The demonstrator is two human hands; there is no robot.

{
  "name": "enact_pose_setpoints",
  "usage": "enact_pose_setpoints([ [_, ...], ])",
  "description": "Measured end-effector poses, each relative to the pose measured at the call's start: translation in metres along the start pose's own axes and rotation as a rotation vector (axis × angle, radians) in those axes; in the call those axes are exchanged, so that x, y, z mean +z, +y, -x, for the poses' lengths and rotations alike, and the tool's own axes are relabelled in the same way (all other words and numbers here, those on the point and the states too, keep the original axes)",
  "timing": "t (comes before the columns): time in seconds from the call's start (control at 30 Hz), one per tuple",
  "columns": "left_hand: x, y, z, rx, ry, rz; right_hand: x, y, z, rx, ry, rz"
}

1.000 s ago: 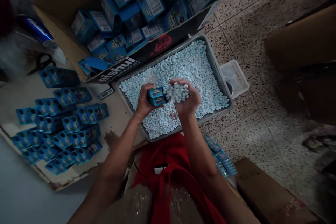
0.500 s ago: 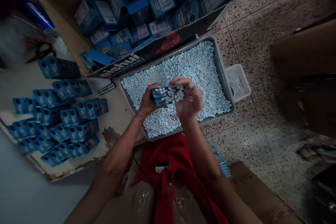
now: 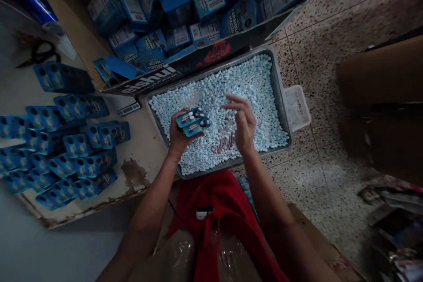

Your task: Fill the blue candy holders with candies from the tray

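I am gripping a pair of small, blue, printed cardboard boxes (image 3: 192,128) in the left hand (image 3: 177,141); they are sitting tilted above the left half of a grey rectangular tray (image 3: 280,90), and a few pieces are resting on their tops. I am holding the right hand (image 3: 245,128) released, fingers partly extended, over the small, rounded, pale-blue and white pieces (image 3: 244,75) filling the tray. Similar blue boxes (image 3: 76,145) are standing in rows on the off-white worktop (image 3: 147,154) to the left.
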State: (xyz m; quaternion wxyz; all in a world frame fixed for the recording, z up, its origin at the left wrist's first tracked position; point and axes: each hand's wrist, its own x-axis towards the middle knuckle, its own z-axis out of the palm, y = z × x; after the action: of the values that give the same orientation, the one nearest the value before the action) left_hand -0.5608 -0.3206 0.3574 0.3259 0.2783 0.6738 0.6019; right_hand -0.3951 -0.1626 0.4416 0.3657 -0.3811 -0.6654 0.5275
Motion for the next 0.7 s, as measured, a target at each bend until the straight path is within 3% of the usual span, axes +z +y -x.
enact_pose_setpoints([
  [0.07,0.001,-0.006,0.014,-0.008,0.082,-0.026,-0.028,0.033,-0.027,0.015,-0.011,0.272],
  [0.13,0.008,-0.015,0.026,-0.013,0.168,-0.034,-0.046,0.067,-0.056,-0.013,-0.108,0.533],
  [0.27,0.044,-0.035,0.031,-0.022,0.296,0.006,-0.041,0.104,-0.082,-0.055,-0.278,0.805],
  [0.4,0.085,-0.041,0.013,-0.067,0.312,0.046,-0.009,0.098,-0.057,0.017,-0.270,0.562],
  [0.5,0.101,-0.039,0.000,-0.102,0.291,0.045,0.009,0.096,-0.031,0.139,-0.126,0.358],
  [0.63,0.095,-0.034,-0.012,-0.121,0.192,0.109,0.017,0.103,-0.011,0.382,0.130,0.165],
  [0.7,0.080,-0.028,-0.016,-0.106,0.145,0.127,0.012,0.106,-0.007,0.482,0.145,0.005],
])
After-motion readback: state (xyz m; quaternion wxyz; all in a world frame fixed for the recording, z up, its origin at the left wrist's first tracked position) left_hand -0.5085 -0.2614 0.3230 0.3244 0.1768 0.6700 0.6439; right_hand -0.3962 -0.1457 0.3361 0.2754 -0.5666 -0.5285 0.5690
